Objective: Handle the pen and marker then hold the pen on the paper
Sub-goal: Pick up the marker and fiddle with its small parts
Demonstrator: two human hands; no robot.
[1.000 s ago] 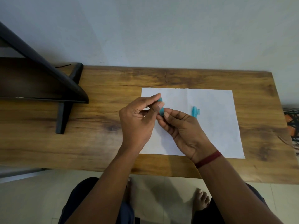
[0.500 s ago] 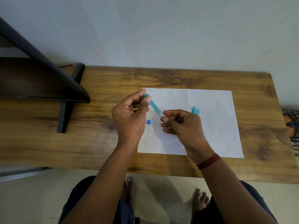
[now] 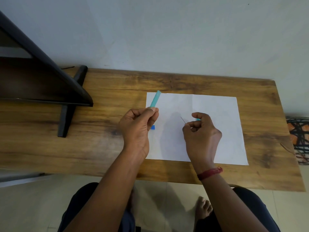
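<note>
— What is the surface like?

— A wooden table, brown with dark grain and knots, its far edge against a pale grey-blue wall. A white sheet of paper lies flat on its right half, with a faint fold line down the middle.

— And the hands?

— Both are above the paper's left part. The left hand is curled, and its thumb and fingertips pinch the near end of a teal pen barrel. The barrel points away from the person, over the sheet's far left corner. The right hand is curled too. It pinches a thin dark rod, which sticks out toward the left, over the middle of the sheet.

— Anything else on the sheet?

— A small blue piece lies at the paper's left edge, just beside the left hand. A teal bit shows behind the right hand's fingers. Whether the hand holds it or it lies on the paper, I cannot tell.

— The rest of the room?

— A dark frame with a slanted bar stands on the table's left end. Below the near edge are a pale tiled floor, the person's dark-clad knees and a bare foot. A red band circles the right wrist. At the far right edge is a woven thing in orange and black.
</note>
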